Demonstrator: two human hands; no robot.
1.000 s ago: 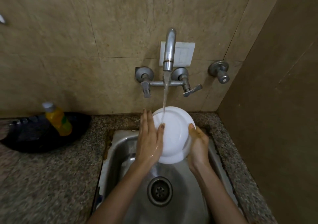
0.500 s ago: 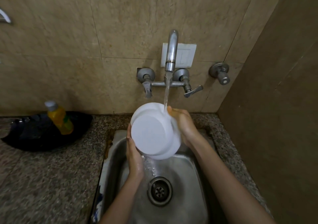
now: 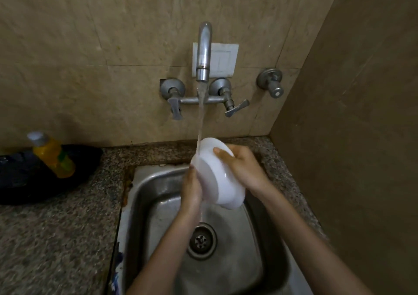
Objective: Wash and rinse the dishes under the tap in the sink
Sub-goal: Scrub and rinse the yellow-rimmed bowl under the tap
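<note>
A white bowl (image 3: 214, 177) is held tilted on its side over the steel sink (image 3: 158, 195), its underside turned toward me. Water runs from the wall tap (image 3: 203, 52) and lands on the bowl's upper left rim. My left hand (image 3: 191, 188) grips the bowl's left edge from below. My right hand (image 3: 244, 168) lies over the bowl's right side, fingers across its outer wall. The bowl's inside is hidden.
A yellow dish-soap bottle (image 3: 53, 156) leans in a black tray (image 3: 27, 181) on the speckled counter (image 3: 56, 238) at the left. The sink drain (image 3: 201, 241) lies below the hands. Two tap levers and a separate valve (image 3: 271, 83) stick out of the tiled wall. A brown side wall closes the right.
The bowl has been turned over in both hands, from inside facing me to underside facing me, then shifted right and lower. My right hand slid over its outer wall.
</note>
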